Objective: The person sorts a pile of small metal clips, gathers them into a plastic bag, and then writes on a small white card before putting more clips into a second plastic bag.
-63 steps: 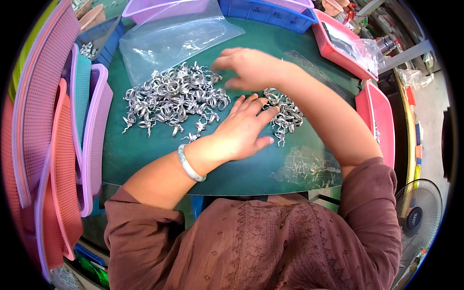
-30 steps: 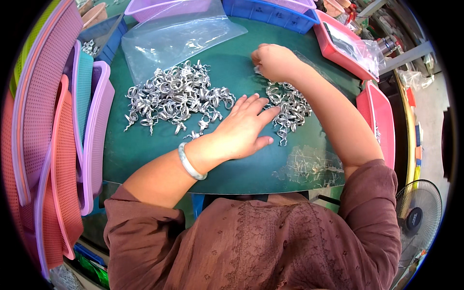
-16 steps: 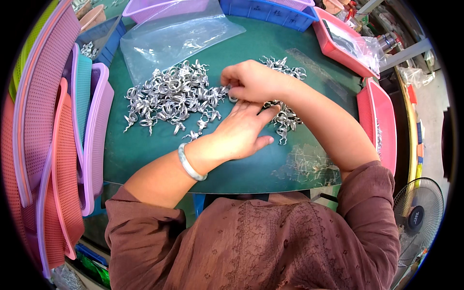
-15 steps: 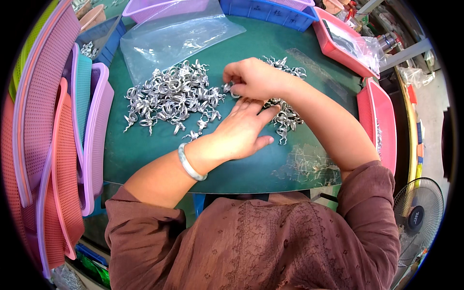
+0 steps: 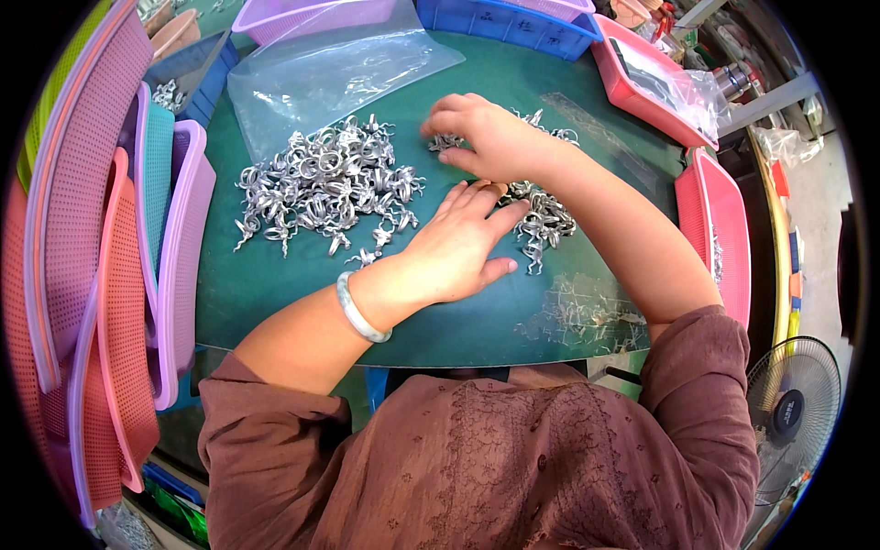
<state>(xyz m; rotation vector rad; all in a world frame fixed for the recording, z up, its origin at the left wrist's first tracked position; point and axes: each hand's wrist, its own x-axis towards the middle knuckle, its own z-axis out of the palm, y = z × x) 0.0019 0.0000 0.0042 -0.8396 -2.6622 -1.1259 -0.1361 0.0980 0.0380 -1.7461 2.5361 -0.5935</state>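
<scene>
Silver-coloured metal rings with wavy, tentacle-like ends lie in a large heap (image 5: 330, 179) on the green tabletop (image 5: 440, 330). A smaller pile of the same rings (image 5: 547, 220) lies to the right, partly hidden by my hands and right forearm. My left hand (image 5: 467, 240), with a pale bangle (image 5: 357, 310) at the wrist, rests flat with fingers spread, its fingertips under my right hand. My right hand (image 5: 490, 137) is bent over a few rings (image 5: 446, 142), which show between its curled fingers and thumb. Its fingertips are slightly blurred.
A clear plastic bag (image 5: 339, 78) lies behind the large heap. Stacked purple, pink and teal baskets (image 5: 179, 266) line the left side. Blue (image 5: 513, 27) and pink (image 5: 642, 87) trays stand along the far edge, another pink basket (image 5: 720, 229) at right. A fan (image 5: 793, 412) stands lower right.
My right hand has shifted slightly away from me and to the right, its fingers lifting and opening a little from the thumb. My left hand stays in place.
</scene>
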